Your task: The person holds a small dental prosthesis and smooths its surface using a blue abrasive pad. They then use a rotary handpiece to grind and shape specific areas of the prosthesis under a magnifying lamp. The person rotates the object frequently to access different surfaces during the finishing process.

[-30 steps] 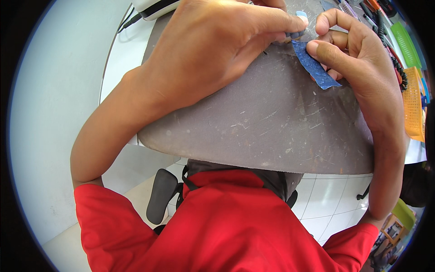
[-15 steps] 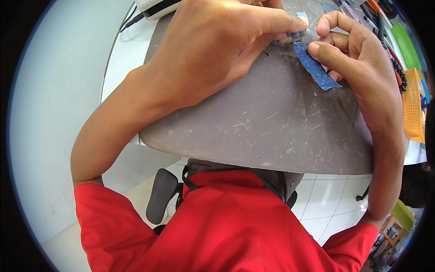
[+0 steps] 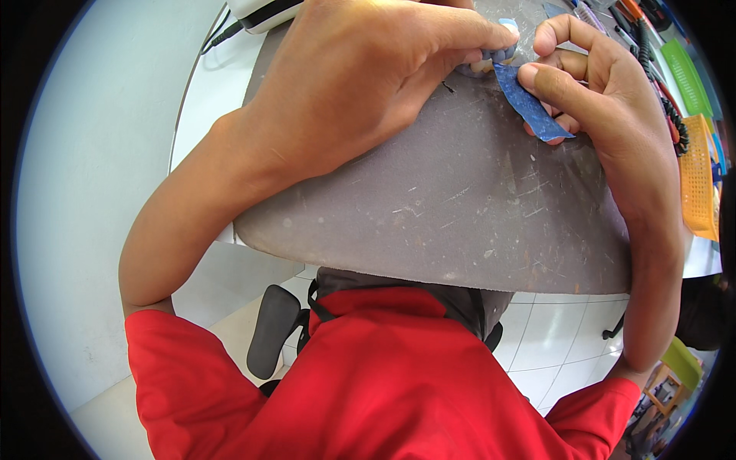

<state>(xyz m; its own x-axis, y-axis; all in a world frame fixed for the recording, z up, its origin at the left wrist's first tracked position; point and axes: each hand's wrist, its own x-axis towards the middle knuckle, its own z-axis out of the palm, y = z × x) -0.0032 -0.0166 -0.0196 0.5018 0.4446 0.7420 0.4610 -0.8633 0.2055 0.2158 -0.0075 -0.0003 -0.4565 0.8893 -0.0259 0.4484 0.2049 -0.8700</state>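
My left hand (image 3: 360, 84) is closed at the far side of the desk, thumb and fingers around a small piece with rounded blue-grey lumps (image 3: 502, 54) and a pale blue tip. Most of that piece is hidden behind the hand. My right hand (image 3: 609, 92) pinches a thin blue strip (image 3: 529, 106) with a speckled surface between thumb and fingers. The upper end of the strip comes right up to the lumpy piece; whether they touch I cannot tell. Its lower end hangs free, slightly curled, below my right fingers.
A scratched grey mat (image 3: 429, 222) covers the desk. At the far left stands a white and black device (image 3: 268, 14) with a black cable (image 3: 224, 35). Along the right edge are an orange basket (image 3: 698, 180), a green basket (image 3: 686, 80), a coiled black cord (image 3: 676, 126) and pens.
The blue strip has shifted slightly up and to the left, and its lower end has risen with it. My right hand moved a little with the strip; my left hand has barely moved.
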